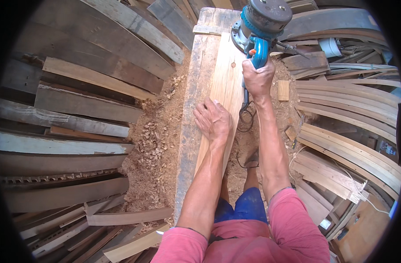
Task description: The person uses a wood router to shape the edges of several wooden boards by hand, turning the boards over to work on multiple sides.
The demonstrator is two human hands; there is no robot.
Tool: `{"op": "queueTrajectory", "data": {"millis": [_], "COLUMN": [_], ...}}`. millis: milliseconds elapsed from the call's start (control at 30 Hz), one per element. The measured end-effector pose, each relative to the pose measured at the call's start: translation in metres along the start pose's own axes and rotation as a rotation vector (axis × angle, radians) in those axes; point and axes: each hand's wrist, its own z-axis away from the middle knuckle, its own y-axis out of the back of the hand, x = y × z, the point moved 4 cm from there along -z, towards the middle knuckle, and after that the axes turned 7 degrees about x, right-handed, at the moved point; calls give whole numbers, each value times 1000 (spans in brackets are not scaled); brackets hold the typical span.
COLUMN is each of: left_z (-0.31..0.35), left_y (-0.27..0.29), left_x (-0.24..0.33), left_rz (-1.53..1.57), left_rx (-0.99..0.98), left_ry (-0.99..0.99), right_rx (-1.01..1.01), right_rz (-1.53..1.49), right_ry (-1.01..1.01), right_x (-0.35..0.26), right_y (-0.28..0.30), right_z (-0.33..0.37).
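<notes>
My right hand [258,78] is closed around the blue handle of a router [266,19], which sits at the far end of a pale wooden board [226,81]. A dark cord [245,103] hangs down from the handle. Nearer to me, my left hand [213,120] lies palm down across the board with its fingers spread, pressing on its surface. The board rests lengthwise on a worn wooden bench [189,144]. A dark round knot shows in the board between my left hand and the router. The router's cutting bit is hidden beneath it.
Stacked planks [91,109] fan out along the left. More strips and boards [340,101] crowd the right side. Wood shavings [150,144] cover the floor beside the bench. A small wood offcut [283,90] lies right of my right wrist, and the cord loops below the bench edge.
</notes>
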Motion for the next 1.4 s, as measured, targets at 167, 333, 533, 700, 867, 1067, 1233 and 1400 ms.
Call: {"op": "queueTrajectory", "data": {"millis": [167,333,533,700,867,1067,1233,1400], "left_z": [2,1,-6,57,57,58,56,56], "left_y": [-1,-2,8,43,45,46,46,47], "left_x": [1,-1,-36,-76,-74,-76,-76,-75], "left_rz": [-22,-32,203,65,57,72,81,107], "left_rx": [-13,15,-131,-102,-49,-26,-17,-24], "left_ry": [6,9,-195,-139,-185,-209,-216,-215], "right_rx": [34,-31,-119,-108,-95,-21,-24,-48], "right_rz": [86,141,138,155,129,140,146,146], "right_ry": [49,30,-194,-313,-314,-266,-219,-168], "right_x": [-22,-54,-70,-93,-76,-79,-74,-63], "right_y": [22,40,73,80,70,50,43,40], "right_z": [25,79,164,206,208,179,164,151]}}
